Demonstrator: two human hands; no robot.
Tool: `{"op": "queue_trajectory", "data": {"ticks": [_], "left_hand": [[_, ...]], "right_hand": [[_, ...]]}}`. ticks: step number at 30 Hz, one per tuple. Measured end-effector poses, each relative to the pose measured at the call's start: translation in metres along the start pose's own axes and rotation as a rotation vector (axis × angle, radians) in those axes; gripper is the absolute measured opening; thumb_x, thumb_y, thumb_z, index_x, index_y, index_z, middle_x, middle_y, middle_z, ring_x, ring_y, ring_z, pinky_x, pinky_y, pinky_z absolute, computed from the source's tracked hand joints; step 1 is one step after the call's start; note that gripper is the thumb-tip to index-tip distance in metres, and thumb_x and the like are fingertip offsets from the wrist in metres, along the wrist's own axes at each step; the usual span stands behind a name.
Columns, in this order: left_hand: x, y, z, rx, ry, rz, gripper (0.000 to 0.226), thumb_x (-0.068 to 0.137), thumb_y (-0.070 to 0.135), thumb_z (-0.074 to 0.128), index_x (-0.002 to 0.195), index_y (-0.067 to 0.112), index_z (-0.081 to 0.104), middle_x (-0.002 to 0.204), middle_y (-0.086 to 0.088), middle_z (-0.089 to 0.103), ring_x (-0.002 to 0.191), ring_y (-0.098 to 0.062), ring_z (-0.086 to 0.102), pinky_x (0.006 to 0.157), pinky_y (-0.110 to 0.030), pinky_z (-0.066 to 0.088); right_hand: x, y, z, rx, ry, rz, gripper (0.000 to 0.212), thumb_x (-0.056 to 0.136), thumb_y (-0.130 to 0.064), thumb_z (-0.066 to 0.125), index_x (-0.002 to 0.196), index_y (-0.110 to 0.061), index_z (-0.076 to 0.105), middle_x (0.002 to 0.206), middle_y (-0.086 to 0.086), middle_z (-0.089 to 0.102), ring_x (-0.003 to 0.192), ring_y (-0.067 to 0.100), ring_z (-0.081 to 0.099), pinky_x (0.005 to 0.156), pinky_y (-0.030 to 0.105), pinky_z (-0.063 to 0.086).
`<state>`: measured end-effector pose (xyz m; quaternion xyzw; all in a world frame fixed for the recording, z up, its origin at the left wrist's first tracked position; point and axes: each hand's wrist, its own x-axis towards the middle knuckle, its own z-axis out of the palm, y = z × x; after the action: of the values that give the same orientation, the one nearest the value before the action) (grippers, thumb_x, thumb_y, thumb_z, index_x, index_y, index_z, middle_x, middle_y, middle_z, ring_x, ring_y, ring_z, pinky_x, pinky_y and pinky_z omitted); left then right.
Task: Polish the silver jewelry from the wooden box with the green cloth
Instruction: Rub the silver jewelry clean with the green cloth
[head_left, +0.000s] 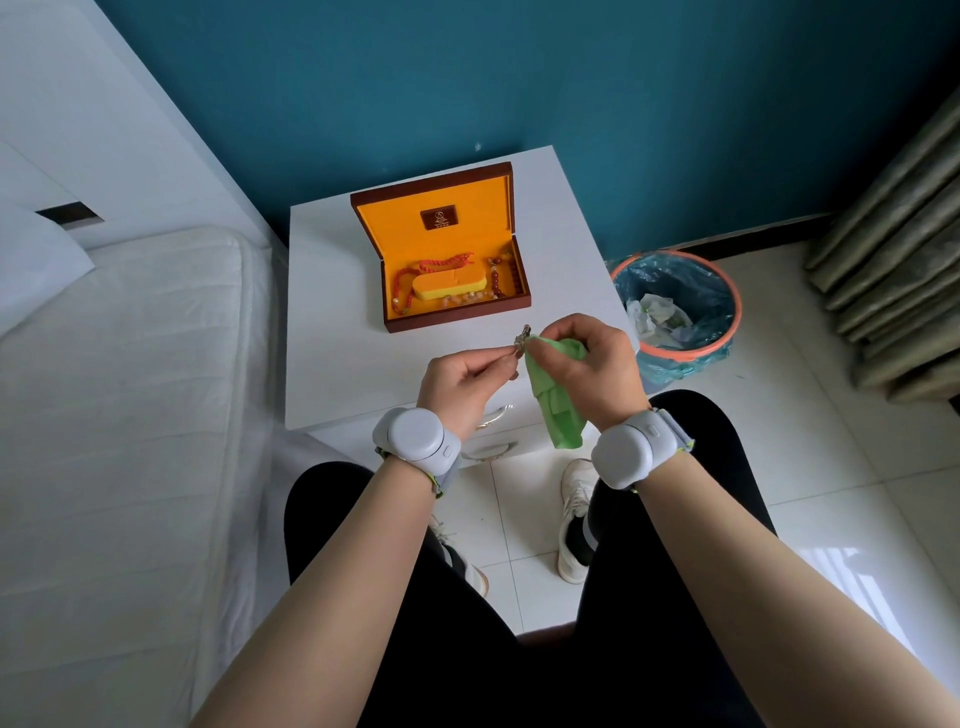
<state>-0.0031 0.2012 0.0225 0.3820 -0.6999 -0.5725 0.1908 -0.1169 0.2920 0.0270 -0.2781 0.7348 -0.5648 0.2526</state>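
The wooden box (451, 318) stands open on the white nightstand (332, 291), its yellow lining holding red and amber bead strings around a yellow cushion. In front of the box, above the nightstand's front part, my left hand (465, 382) pinches a small silver piece of jewelry (522, 336). My right hand (589, 358) grips the green cloth (556, 397) and presses its top end against the silver piece; the rest of the cloth hangs down between my wrists. Most of the jewelry is hidden by fingers and cloth.
A bed with a white mattress (130, 415) lies to the left. An orange-rimmed waste bin (675, 312) with a blue bag stands right of the nightstand. Curtains (893, 270) hang at far right. The nightstand's drawer handles (493, 415) face my knees.
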Motion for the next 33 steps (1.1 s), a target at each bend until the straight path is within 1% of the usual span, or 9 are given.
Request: {"op": "queue_trajectory", "data": {"ticks": [3,6,10,14,16,18,23,28,33], "left_hand": [[0.0,0.0,0.0,-0.002,-0.005,0.008,0.018,0.086,0.014,0.061,0.1,0.019,0.071,0.073,0.011,0.069,0.068,0.004,0.062,0.08,-0.026,0.049],[0.0,0.001,0.0,-0.007,-0.008,0.009,0.018,0.086,0.016,0.061,0.099,0.024,0.071,0.073,0.012,0.069,0.068,0.003,0.061,0.08,-0.026,0.05],[0.0,0.001,-0.001,-0.037,-0.007,0.011,0.021,0.086,0.015,0.061,0.09,0.033,0.069,0.07,0.013,0.068,0.065,0.005,0.061,0.073,-0.022,0.05],[0.0,0.0,0.0,-0.088,0.014,-0.007,0.021,0.087,0.015,0.061,0.083,0.034,0.069,0.062,0.013,0.068,0.062,0.0,0.06,0.076,-0.03,0.05],[0.0,-0.001,-0.001,-0.104,0.011,0.001,0.019,0.087,0.015,0.061,0.083,0.032,0.069,0.063,0.013,0.068,0.064,0.0,0.061,0.077,-0.025,0.052],[0.0,-0.002,-0.001,-0.131,-0.01,0.014,0.016,0.086,0.014,0.063,0.083,0.029,0.069,0.063,0.012,0.069,0.064,-0.001,0.062,0.073,-0.019,0.053],[0.0,-0.001,0.0,-0.185,-0.057,-0.006,0.012,0.082,0.006,0.065,0.081,0.018,0.065,0.063,0.007,0.071,0.06,-0.007,0.064,0.067,-0.019,0.053],[-0.001,0.0,-0.001,-0.203,-0.045,-0.012,0.008,0.084,0.004,0.063,0.081,0.012,0.064,0.062,0.004,0.071,0.058,-0.011,0.065,0.066,-0.019,0.054],[-0.003,0.005,0.003,-0.166,-0.034,-0.024,0.01,0.086,0.004,0.06,0.077,0.009,0.064,0.058,0.005,0.07,0.054,-0.011,0.066,0.057,-0.014,0.05]], "right_hand": [[-0.002,0.001,0.001,0.005,-0.051,-0.007,0.02,0.081,-0.015,0.071,0.069,-0.024,0.059,0.07,-0.007,0.061,0.069,0.012,0.057,0.067,0.024,0.048],[-0.001,0.002,0.002,0.024,-0.011,-0.004,0.014,0.081,-0.016,0.072,0.072,-0.02,0.061,0.069,-0.008,0.061,0.067,0.011,0.057,0.066,0.024,0.048],[-0.002,0.005,0.004,0.016,-0.042,-0.01,0.014,0.081,-0.017,0.072,0.072,-0.021,0.062,0.069,-0.008,0.061,0.066,0.009,0.056,0.065,0.023,0.048],[0.003,0.01,0.0,0.009,0.037,0.01,0.01,0.082,-0.021,0.071,0.076,-0.021,0.063,0.072,-0.01,0.062,0.068,0.007,0.057,0.065,0.02,0.049],[0.003,0.012,-0.003,0.034,0.031,0.019,0.007,0.082,-0.02,0.071,0.081,-0.02,0.065,0.074,-0.011,0.063,0.068,0.002,0.058,0.064,0.015,0.048],[0.003,0.013,-0.003,0.064,0.007,0.036,0.007,0.082,-0.018,0.071,0.082,-0.02,0.064,0.076,-0.01,0.063,0.068,0.003,0.058,0.064,0.014,0.049],[0.001,0.013,-0.001,0.11,-0.006,0.08,0.015,0.083,-0.015,0.07,0.075,-0.026,0.062,0.073,-0.008,0.064,0.07,0.01,0.059,0.068,0.024,0.051],[0.0,0.009,0.002,0.214,0.026,0.095,0.016,0.082,-0.014,0.07,0.074,-0.026,0.064,0.074,-0.008,0.065,0.067,0.007,0.06,0.067,0.022,0.052],[-0.002,0.007,0.002,0.199,0.029,0.05,0.017,0.082,-0.013,0.07,0.074,-0.027,0.064,0.075,-0.008,0.066,0.065,0.001,0.061,0.067,0.02,0.053]]}}
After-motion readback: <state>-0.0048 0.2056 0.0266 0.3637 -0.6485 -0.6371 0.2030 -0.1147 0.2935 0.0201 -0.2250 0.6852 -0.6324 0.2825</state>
